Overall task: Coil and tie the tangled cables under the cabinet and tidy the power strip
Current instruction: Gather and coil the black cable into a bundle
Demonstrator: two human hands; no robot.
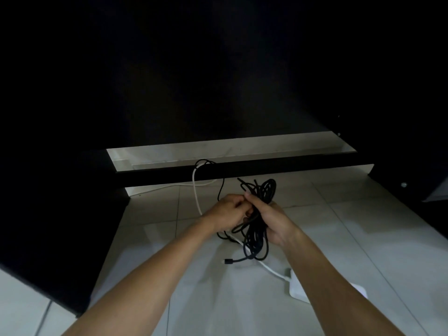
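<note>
A bundle of black cable point(258, 236) hangs in loops between both hands above the tiled floor. My right hand point(271, 219) is closed around the middle of the bundle. Pressed against the bundle from the left, my left hand point(229, 210) pinches a strand with its fingers. One black strand runs up and over the cabinet's black crossbar point(278, 169). A loose black plug end point(229, 261) dangles near the floor. A white cable point(196, 195) curves from the crossbar down to a white power strip point(298, 287), partly hidden by my right forearm.
The dark cabinet point(60, 214) fills the left and top of the view, with another dark panel point(412, 166) at the right. White wall base shows behind the crossbar. Pale floor tiles point(218, 299) lie in front.
</note>
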